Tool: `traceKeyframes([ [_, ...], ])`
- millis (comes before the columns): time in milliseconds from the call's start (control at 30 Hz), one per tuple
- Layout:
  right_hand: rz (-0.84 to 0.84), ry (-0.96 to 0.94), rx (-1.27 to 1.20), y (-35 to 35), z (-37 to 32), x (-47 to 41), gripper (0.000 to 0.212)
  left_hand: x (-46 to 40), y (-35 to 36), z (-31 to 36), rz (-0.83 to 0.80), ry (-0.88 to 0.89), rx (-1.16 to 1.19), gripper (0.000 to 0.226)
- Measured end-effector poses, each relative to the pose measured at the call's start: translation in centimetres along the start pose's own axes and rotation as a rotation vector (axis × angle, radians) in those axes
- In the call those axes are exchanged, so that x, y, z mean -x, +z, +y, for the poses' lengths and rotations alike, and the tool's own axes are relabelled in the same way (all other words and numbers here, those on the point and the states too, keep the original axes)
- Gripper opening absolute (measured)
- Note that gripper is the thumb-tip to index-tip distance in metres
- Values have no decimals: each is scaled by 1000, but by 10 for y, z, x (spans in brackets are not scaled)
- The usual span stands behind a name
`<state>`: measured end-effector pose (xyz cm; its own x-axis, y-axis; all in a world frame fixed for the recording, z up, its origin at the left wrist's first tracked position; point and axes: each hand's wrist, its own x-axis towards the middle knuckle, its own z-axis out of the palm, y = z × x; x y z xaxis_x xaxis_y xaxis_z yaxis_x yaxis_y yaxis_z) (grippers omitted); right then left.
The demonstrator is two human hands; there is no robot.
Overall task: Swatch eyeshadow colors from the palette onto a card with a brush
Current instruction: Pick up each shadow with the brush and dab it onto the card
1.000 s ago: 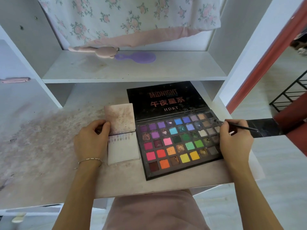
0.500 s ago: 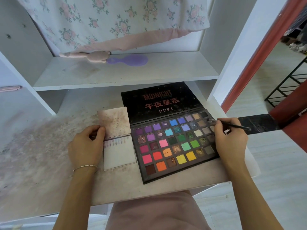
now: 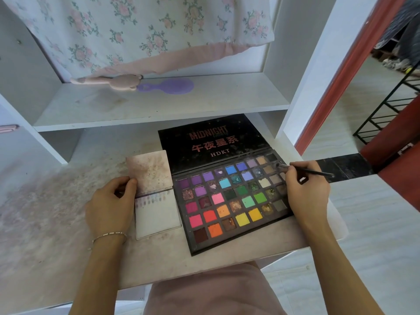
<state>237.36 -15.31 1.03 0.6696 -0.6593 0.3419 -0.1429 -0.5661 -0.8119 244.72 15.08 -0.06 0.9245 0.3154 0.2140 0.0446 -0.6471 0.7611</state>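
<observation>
Brush tip is touching the eyeshadow palette pan just past the right hand, which is pinching it; left hand is gripping the swatch card edge.

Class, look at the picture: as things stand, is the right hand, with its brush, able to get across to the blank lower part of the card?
Probably yes. The right hand holds the brush over the palette; only the flat palette lies between it and the card. The left hand grips the card's left edge.

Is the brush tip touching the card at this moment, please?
No, the right hand holds the brush with its tip over the palette's far right pans, away from the card.
</observation>
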Motion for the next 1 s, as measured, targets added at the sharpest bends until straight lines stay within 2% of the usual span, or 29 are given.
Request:
traceKeyframes([
  [233,-80,-54,-192,4,-16,10,14,0,1,0,-6,-5,-11,17],
  [400,-253,-39,-400,22,-50,32,27,0,1,0,-4,-24,-1,15],
  [500,-398,-60,-464,37,-70,49,25,0,1,1,-3,-25,5,15],
  [700,-656,-21,-415,68,-87,69,19,-1,0,0,-13,-5,-6,15],
  [1000,-711,-95,-257,84,-87,69,10,-2,-1,1,-10,4,-12,14],
])
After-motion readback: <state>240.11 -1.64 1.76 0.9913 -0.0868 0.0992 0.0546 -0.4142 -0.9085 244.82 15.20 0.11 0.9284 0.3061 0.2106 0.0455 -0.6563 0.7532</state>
